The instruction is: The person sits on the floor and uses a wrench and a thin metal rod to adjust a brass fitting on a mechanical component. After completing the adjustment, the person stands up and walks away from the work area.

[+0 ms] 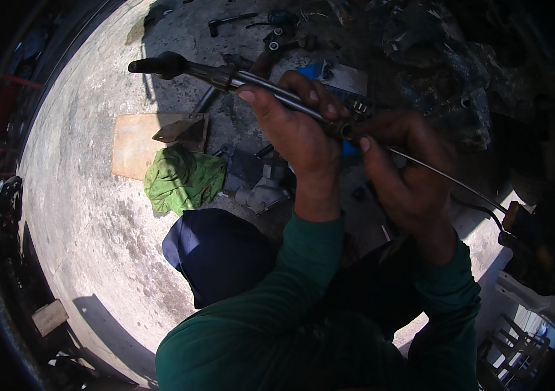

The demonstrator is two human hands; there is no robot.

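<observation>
My left hand (306,127) is wrapped round a shiny metal shaft (271,91), which slants across the upper middle. The shaft's far left end carries a bulging black piece (160,65). At its other end, a ring-shaped opening (346,131) shows between my two hands. Close beside that opening, my right hand (408,169) has its fingers closed on a thin metal rod (443,174) that runs out to the lower right. Whether the rod enters the shaft is hidden by my fingers.
On the concrete floor (95,241) lie a wooden board (135,140) with a dark pointed metal piece (179,130), a green cloth (183,177) and a grey metal casting (263,190). Farther off are a dark tool (232,24) and several parts. Dark machinery (443,72) stands at the upper right.
</observation>
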